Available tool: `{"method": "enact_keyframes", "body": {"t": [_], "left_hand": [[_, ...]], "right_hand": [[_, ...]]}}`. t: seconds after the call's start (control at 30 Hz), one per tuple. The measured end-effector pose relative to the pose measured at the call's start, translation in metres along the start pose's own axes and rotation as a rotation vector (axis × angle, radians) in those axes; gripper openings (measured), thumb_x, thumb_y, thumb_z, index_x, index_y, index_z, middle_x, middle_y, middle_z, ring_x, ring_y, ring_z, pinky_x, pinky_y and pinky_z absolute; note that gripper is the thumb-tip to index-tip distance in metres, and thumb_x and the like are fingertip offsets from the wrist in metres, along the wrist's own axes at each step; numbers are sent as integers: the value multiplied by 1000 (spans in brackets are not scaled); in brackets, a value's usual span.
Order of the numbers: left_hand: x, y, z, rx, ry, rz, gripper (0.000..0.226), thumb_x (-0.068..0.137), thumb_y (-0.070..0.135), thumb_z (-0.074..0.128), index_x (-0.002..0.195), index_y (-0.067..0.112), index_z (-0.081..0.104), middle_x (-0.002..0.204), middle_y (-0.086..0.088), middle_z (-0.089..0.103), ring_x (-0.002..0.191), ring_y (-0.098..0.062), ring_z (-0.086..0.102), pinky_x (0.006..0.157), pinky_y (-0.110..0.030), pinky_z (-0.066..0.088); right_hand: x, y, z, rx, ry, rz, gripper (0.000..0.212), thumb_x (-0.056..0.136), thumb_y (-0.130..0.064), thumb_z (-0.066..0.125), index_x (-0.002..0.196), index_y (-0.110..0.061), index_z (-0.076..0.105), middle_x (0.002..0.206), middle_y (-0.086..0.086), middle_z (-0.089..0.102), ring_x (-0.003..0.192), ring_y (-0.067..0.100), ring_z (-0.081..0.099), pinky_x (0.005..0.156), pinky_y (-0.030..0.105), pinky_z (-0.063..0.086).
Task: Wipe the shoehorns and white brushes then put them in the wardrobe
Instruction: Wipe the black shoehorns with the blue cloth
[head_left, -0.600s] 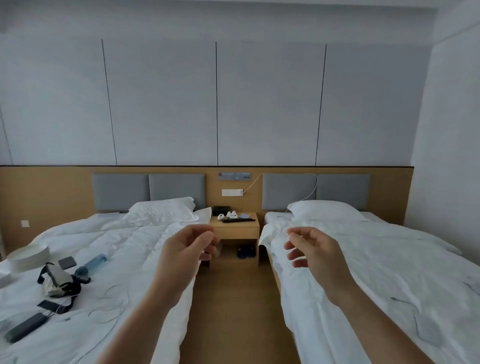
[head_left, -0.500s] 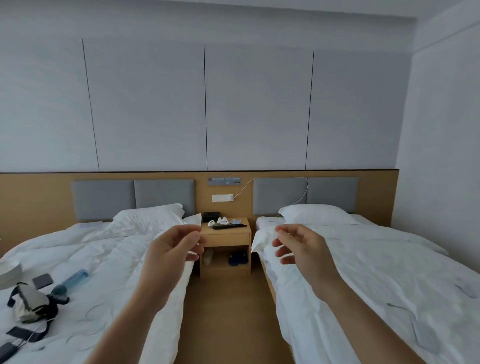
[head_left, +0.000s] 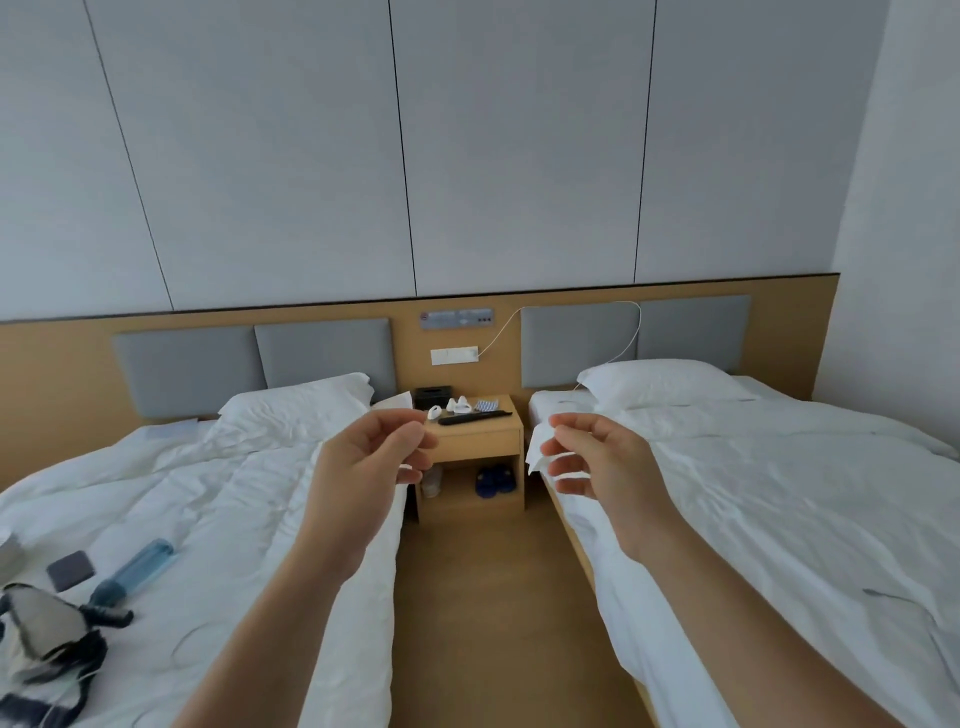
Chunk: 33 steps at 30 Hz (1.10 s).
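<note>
My right hand (head_left: 597, 467) is raised over the aisle and pinches a small crumpled white tissue (head_left: 537, 453). My left hand (head_left: 363, 467) is raised beside it, thumb pressed to forefinger with nothing visible between them. On the wooden nightstand (head_left: 480, 441) ahead, between the two beds, lie a long black shoehorn (head_left: 475, 418) and small white brushes (head_left: 457, 404). Both hands are well short of the nightstand. No wardrobe is in view.
A black tissue box (head_left: 431, 397) and a patterned packet (head_left: 487, 404) share the nightstand top; blue slippers (head_left: 496, 479) sit on its lower shelf. The left bed (head_left: 208, 493) carries a blue bottle (head_left: 140, 569), a dark case and a headset. The right bed (head_left: 779, 493) flanks the wooden aisle floor (head_left: 483, 597).
The view has moved closer to the nightstand and tilted. My hands have drawn slightly apart, and the tissue now shows in my right hand's fingers.
</note>
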<state>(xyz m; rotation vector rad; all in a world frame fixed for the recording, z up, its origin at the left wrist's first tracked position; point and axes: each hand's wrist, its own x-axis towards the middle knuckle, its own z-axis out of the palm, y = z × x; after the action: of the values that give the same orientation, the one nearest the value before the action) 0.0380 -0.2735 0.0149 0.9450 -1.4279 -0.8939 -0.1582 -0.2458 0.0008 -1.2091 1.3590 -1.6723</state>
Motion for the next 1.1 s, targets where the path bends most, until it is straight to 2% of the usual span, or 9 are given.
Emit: {"method": "enact_keyframes", "body": {"t": [0.2,0.3,0.43,0.57,0.77,0.9,1.0,1.1], "left_hand": [[70,-46,15,70,23,-52,16,93,10,52,90,17,67,79,-4,72,73,-17,66,69,-27,54],[118,-61,26,110,57,-33,16,93,10,52,91,17,67,82,-5,72,75,-19,66,72,-30,54],[188,-76,45,126,98,-31,17,93,10,52,90,17,67,81,-4,72,73,-16,65,68,-26,53],[252,-102,69,113,130,-51,17,92,10,52,90,16,68,81,-4,72,72,-15,66,68,-27,53],[332,-151,111,53,92,-88,17,93,9,51,91,14,67,84,-9,71,75,-20,64,70,-31,52],[389,-185,134,22,60,-83,17,93,10,51,92,13,67,80,-5,72,71,-17,65,67,-27,53],[437,-218,149,-1,42,-71,16,93,10,51,92,14,67,72,4,72,65,-9,65,60,-18,54],[495,-254,158,-34,12,-57,17,93,9,50,92,13,67,70,5,71,62,-6,64,58,-15,53]], "right_hand": [[93,42,17,33,6,35,13,93,-12,53,98,-16,64,79,1,68,67,13,63,57,19,53],[153,59,29,85,-31,34,13,93,-12,53,99,-14,65,78,3,68,65,13,62,60,24,54],[238,70,45,151,-62,34,14,93,-10,53,96,-16,65,78,2,69,67,14,63,63,28,55],[311,87,48,126,-82,3,14,92,-12,54,95,-18,67,79,1,70,71,15,66,69,34,57],[391,124,40,134,-74,88,14,92,-10,54,89,-18,65,76,3,68,62,13,60,62,28,52],[446,143,40,121,-53,118,16,92,-10,53,88,-17,66,76,3,67,61,13,59,61,28,52],[492,162,40,71,-8,126,15,92,-9,53,89,-17,66,74,0,68,61,11,60,58,23,53],[547,180,48,5,43,115,16,93,-9,51,92,-17,65,73,-1,67,62,10,61,55,20,52]]}}
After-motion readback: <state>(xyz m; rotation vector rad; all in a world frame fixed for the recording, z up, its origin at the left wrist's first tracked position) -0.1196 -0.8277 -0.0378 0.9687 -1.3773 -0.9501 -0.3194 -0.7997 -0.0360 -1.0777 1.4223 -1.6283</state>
